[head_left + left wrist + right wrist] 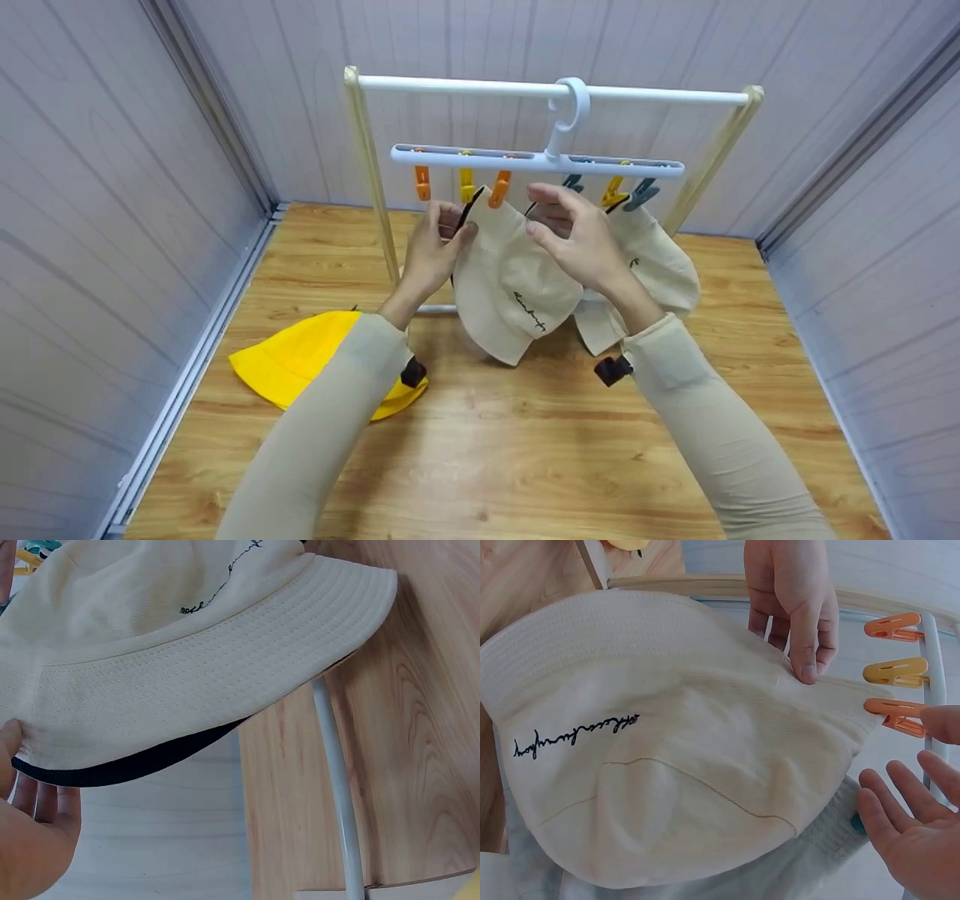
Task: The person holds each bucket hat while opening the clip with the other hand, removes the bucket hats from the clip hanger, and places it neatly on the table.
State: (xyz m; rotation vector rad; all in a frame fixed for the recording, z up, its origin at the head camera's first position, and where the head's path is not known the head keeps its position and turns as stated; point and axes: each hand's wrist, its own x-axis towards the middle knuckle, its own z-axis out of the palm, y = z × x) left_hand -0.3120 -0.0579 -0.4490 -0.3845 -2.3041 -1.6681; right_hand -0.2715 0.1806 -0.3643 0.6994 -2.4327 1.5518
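A cream bucket hat [517, 277] with dark script on its crown hangs by its brim edge from an orange clip [500, 189]. My left hand [435, 247] pinches that brim, thumb on the cream outside and fingers on the dark lining side, as the left wrist view shows. To the right of the clip, my right hand [581, 236] has its fingers apart and holds nothing. In the right wrist view its thumb [941, 724] overlaps the clip's end; whether they touch I cannot tell. Behind this hand hangs a second cream hat [664, 262] from clips at the right.
A white clip hanger [480, 158] hooks over the white rail [465, 86] of a wood-sided rack. Other orange [422, 182], yellow [466, 185] and dark teal clips [641, 193] hang from it. A yellow hat [307, 352] lies on the wooden floor beside the left sleeve.
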